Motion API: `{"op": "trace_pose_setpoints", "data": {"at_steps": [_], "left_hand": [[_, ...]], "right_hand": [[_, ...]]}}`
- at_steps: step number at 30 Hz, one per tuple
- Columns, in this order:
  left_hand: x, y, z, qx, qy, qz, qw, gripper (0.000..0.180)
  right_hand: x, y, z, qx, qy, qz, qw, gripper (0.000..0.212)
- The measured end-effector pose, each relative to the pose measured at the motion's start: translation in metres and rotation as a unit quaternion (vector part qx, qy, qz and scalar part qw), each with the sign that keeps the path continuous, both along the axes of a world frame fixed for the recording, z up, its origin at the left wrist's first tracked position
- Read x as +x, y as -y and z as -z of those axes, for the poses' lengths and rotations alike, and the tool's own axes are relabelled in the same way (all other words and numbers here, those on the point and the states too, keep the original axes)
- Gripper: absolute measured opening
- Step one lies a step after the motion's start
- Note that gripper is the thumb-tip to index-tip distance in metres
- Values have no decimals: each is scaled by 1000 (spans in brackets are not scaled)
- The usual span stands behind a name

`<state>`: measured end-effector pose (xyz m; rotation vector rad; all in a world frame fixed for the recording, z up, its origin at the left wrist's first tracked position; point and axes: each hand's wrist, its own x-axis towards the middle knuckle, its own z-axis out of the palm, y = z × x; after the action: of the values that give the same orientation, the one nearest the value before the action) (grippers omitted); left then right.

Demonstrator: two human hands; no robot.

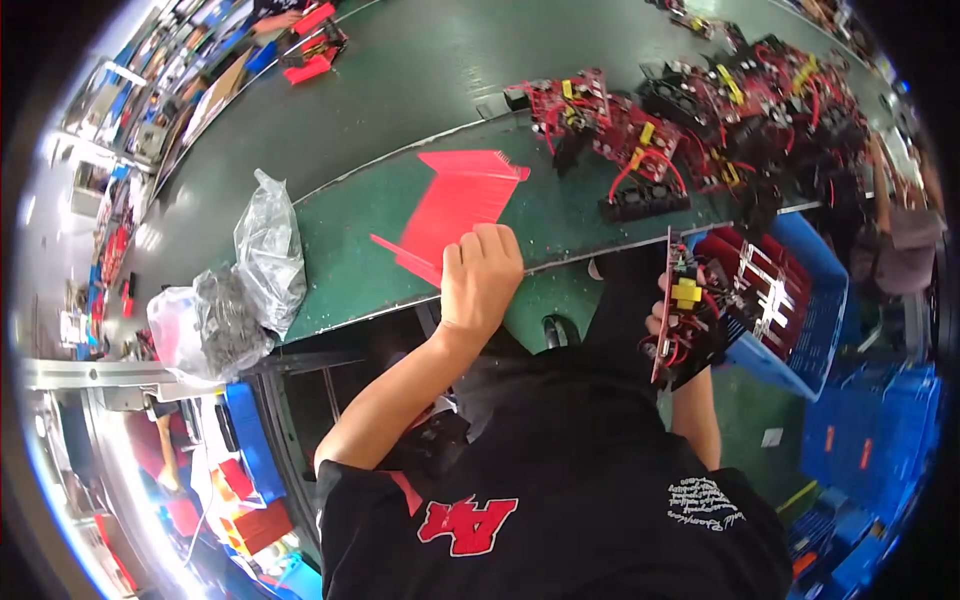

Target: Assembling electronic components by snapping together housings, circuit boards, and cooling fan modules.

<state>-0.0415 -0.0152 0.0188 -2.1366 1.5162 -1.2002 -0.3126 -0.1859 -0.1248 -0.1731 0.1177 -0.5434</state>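
A bright red bent panel (458, 205) with raised side flaps is tilted over the bench's near edge, slightly blurred. My left hand (482, 275) is closed round its near edge, knuckles up. At my right side, beyond the bench edge, a red circuit board assembly (690, 315) with a yellow component, red wires and a black part stands on edge. My right hand (657, 318) grips it from behind; only some fingertips show past the board and the rest is hidden.
Many similar board assemblies (740, 110) are heaped along the bench's right side. Clear plastic bags (268, 250), one with dark contents, lie at the left. A blue crate (830, 315) holding dark red panels is at my right, above more blue crates (870, 430). Other people work around.
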Motion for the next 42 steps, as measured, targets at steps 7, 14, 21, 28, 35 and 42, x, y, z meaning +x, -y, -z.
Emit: {"op": "trace_pose_setpoints", "data": {"at_steps": [7,14,21,28,35,42], "left_hand": [[-24,33,50,25,-113,-120,986,4],[-11,32,36,12,-426,-35,904,37],[78,-40,10,104,-474,102,869,40],[110,-57,1,124,-439,-23,890,47],[106,-43,-10,191,-459,23,867,43],[132,-46,-9,233,-479,-54,845,33]], "right_hand": [[41,-26,-34,64,35,-84,994,42],[39,-17,1,-42,44,-119,991,29],[45,-36,-26,39,10,-63,997,26],[60,-18,-25,-15,-8,-78,997,35],[1,-16,16,60,12,-162,985,28],[-5,-24,29,92,56,-251,962,23]]}}
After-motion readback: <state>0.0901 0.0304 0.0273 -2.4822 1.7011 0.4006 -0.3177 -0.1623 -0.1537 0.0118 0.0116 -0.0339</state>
